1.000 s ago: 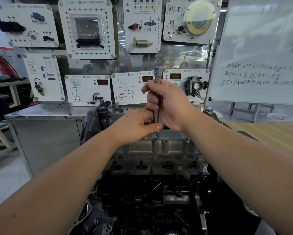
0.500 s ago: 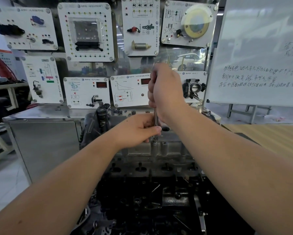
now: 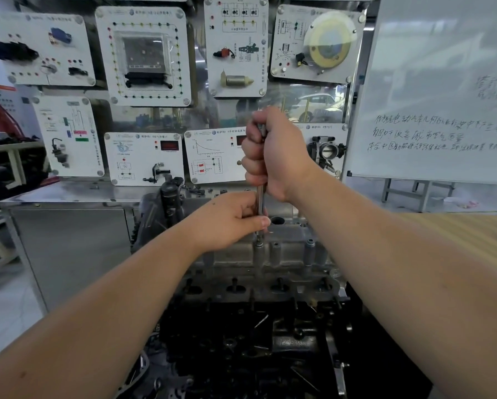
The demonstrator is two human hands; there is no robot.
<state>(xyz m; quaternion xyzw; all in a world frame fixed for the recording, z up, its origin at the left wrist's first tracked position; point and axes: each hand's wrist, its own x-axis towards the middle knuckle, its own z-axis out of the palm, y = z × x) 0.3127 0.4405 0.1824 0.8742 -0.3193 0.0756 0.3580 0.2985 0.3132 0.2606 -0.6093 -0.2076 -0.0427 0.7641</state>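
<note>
Before a wall of white training panels [image 3: 143, 56], a grey cast-metal engine head [image 3: 287, 254] fills centre frame. The right hand [image 3: 273, 154] wraps its fingers round the top of a slim upright steel driver rod [image 3: 260, 200]; the left hand [image 3: 230, 220] pinches its lower shaft, the tip seated in a boss on the head. The fastener looks mid-turn, not yet out, and the bosses to its right probably come next.
</note>
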